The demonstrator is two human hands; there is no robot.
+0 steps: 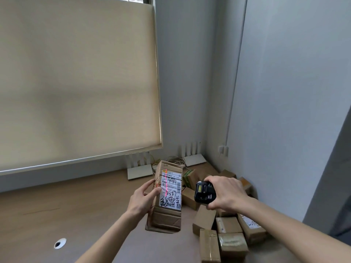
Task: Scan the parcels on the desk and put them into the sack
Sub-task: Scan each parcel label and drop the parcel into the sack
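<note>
Head view: scanner (pixel 204 192) beam on hand-held parcel (pixel 167 198).

Brown parcel (pixel 164 196), white label (pixel 171 192), pink scan line (pixel 166 181); black scanner (pixel 204 192); beige blind (pixel 76 82).

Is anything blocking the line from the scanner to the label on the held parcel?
Nothing visible does. The right hand aims the black handheld scanner at the long brown cardboard parcel gripped by the left hand; a red scan line crosses its white label.
</note>
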